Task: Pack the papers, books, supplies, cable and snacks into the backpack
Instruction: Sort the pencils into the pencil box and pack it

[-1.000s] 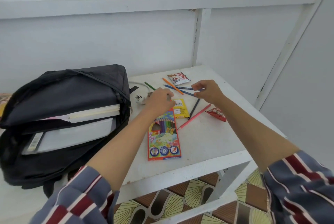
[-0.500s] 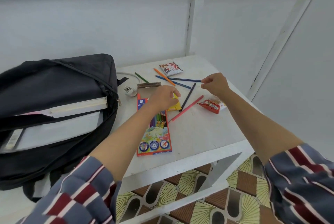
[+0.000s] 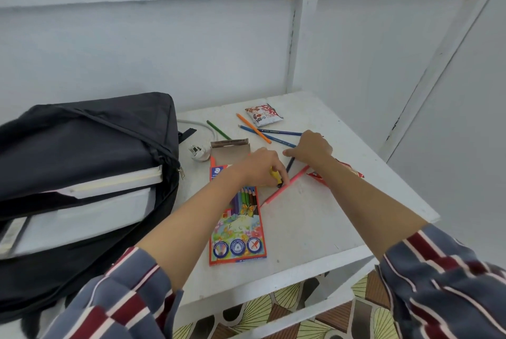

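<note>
The black backpack (image 3: 82, 163) lies open on the left with white books and papers (image 3: 115, 185) inside. A colourful pencil box (image 3: 236, 229) lies mid-table, its top flap (image 3: 230, 151) open. My left hand (image 3: 258, 170) is curled over a yellow snack packet (image 3: 273, 173), fingertips by the lower end of a dark pencil (image 3: 290, 164). My right hand (image 3: 310, 148) grips that pencil's upper end. A pink pencil (image 3: 284, 188) lies beside it. Under my right forearm is a red snack (image 3: 354, 173).
Orange (image 3: 253, 128), green (image 3: 219, 130) and two blue pencils (image 3: 279, 132) lie loose at the back, near a white-and-red snack packet (image 3: 264, 115). A white cable (image 3: 200, 125) with its plug (image 3: 197, 152) sits beside the backpack. The table's front edge (image 3: 273, 281) is close; patterned floor lies below.
My right hand has come in from the right onto the dark pencil. My left hand has dropped lower over the yellow packet. The camera view has shifted slightly.
</note>
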